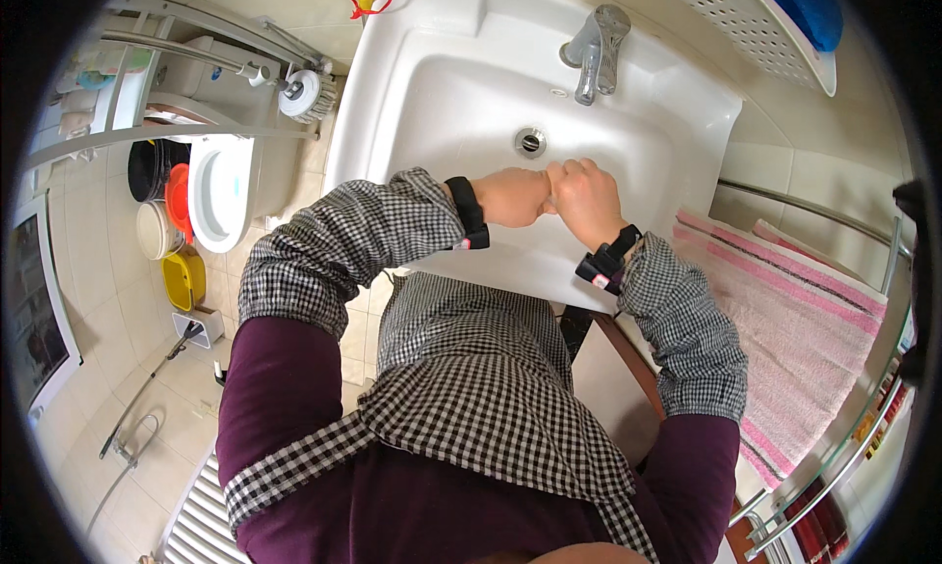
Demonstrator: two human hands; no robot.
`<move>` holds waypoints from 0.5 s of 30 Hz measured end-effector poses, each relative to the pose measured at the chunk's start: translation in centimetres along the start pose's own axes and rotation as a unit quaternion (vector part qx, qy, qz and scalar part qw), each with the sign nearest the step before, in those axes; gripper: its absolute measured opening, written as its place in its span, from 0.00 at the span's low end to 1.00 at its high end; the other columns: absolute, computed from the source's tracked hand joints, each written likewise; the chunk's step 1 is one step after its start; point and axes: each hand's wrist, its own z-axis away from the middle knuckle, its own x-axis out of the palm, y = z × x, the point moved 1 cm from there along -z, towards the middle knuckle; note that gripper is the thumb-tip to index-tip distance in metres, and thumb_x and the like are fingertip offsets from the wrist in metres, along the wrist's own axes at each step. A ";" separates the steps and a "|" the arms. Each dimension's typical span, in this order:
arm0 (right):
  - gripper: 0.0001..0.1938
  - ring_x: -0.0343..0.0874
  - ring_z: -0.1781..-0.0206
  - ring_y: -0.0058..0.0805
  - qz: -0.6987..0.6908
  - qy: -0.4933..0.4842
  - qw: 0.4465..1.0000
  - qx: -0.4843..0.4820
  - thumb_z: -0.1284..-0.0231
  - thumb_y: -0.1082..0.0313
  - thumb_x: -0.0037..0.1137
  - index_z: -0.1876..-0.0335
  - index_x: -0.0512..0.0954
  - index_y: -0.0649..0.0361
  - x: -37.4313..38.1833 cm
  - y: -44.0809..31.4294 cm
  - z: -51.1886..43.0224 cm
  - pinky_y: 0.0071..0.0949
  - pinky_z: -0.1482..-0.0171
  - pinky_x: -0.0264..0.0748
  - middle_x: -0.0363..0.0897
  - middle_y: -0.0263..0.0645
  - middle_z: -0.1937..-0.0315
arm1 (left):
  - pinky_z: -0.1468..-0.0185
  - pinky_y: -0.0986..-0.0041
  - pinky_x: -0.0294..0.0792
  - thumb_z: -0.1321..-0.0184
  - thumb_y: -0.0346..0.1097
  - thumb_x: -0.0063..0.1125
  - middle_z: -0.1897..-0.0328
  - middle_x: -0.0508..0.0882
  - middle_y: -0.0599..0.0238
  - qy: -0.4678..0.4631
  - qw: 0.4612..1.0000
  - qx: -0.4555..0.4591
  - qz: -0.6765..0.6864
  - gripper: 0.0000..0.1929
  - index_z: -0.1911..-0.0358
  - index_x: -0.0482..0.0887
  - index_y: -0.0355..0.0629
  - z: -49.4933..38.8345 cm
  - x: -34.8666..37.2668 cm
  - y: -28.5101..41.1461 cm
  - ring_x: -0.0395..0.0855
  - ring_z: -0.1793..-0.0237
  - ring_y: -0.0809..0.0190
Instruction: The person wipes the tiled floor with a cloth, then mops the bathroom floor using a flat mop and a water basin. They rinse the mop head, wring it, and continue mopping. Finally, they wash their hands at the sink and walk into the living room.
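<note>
Both hands meet above the front part of a white ceramic washbasin (456, 115). My left hand (513, 197) has its fingers curled and its knuckles against my right hand (586, 199), which is also curled. A small pale patch shows where they touch; whether it is a held thing or wet skin I cannot tell. Just beyond the hands lies the metal drain (530, 143). Behind it stands a chrome faucet (600, 52) with its lever down, and no stream of water is visible. Each wrist wears a black strap, below checkered oversleeves.
A pink striped towel (780, 343) hangs from a rail on the right. On the left are a toilet (221, 188), a round brush (305, 96) on a pole, a red basin (176, 196) and a yellow bucket (183, 278). A perforated white shelf (758, 30) juts out above the basin.
</note>
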 end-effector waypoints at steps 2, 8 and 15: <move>0.13 0.82 0.68 0.41 -0.060 0.022 0.997 0.031 0.51 0.61 0.68 0.70 0.75 0.58 0.8 0.1 -0.2 0.39 0.68 0.79 0.80 0.40 0.74 | 0.66 0.51 0.75 0.33 0.35 0.54 0.70 0.84 0.43 0.037 0.995 -0.008 -0.088 0.11 0.60 0.74 0.32 -0.1 0.6 -0.2 0.85 0.69 0.41; 0.14 0.85 0.63 0.49 -0.214 -0.095 0.957 0.174 0.51 0.64 0.71 0.64 0.78 0.60 3.9 0.1 0.0 0.43 0.61 0.80 0.84 0.47 0.72 | 0.72 0.56 0.75 0.41 0.30 0.56 0.78 0.83 0.49 0.091 0.971 0.023 -0.220 0.10 0.61 0.73 0.32 -0.1 1.4 -0.7 0.84 0.77 0.44; 0.24 0.81 0.48 0.39 -0.643 0.023 0.730 0.230 0.41 0.68 0.66 0.39 0.74 0.59 1.5 1.4 1.2 0.41 0.54 0.82 0.80 0.44 0.47 | 0.74 0.59 0.75 0.34 0.46 0.57 0.80 0.83 0.50 0.139 0.978 -0.064 -0.141 0.21 0.57 0.71 0.29 0.9 -0.9 0.0 0.84 0.79 0.43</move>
